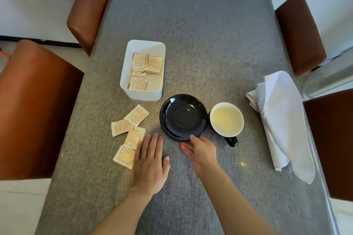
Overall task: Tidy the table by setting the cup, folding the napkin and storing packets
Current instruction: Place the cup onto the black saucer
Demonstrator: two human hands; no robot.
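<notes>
A: What is being shown, taking the saucer (183,117) as the landmark?

B: The grey table (191,34) is being occupied by everything; the white napkin (280,120) is lying crumpled well to the right of the saucer, at the table edge; the white box (142,69) is sitting just beyond and left of the saucer, with some packets already being held inside it; the cup (227,119) is standing just right of the saucer, seemingly touching its rim, handle toward the person; four loose packets (129,131) are being left scattered to the left of the saucer.

A: And the hands?

B: The left hand (150,164) is being rested flat and spread on the table, near-left of the saucer, beside the nearest packets; the right hand (200,149) is being held loosely apart at the saucer's near rim, nothing being gripped.

A: Which step is being attempted?

B: Probably the saucer is being steadied before the cup is set on it; nothing seems finished yet.

A: How is it being done well?

B: The cup is best being lifted by its handle, kept level, and lowered into the centre ring; the saucer should be kept from sliding on the cloth.
</notes>
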